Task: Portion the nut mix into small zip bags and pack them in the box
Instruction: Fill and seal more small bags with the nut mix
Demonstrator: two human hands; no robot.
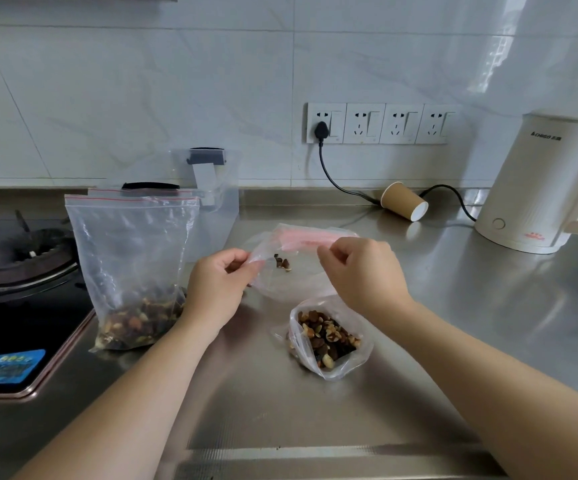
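Observation:
A small clear zip bag [291, 268] with a red strip is held above the steel counter; a few nuts lie inside it. My left hand [220, 284] pinches its left edge and my right hand [363, 268] pinches its right top edge. Below it a second small bag [329, 337], open-mouthed, lies on the counter full of nut mix. A large zip bag [131, 268] stands at the left with nut mix in its bottom. Behind it stands a clear plastic box [211, 188] with dark clips.
A gas hob [20, 271] fills the left side. A brown paper cup [405, 200] lies on its side by the wall, next to a black power cord [336, 181]. A cream electric kettle [544, 185] stands at the right. The counter's front edge [315, 455] is near.

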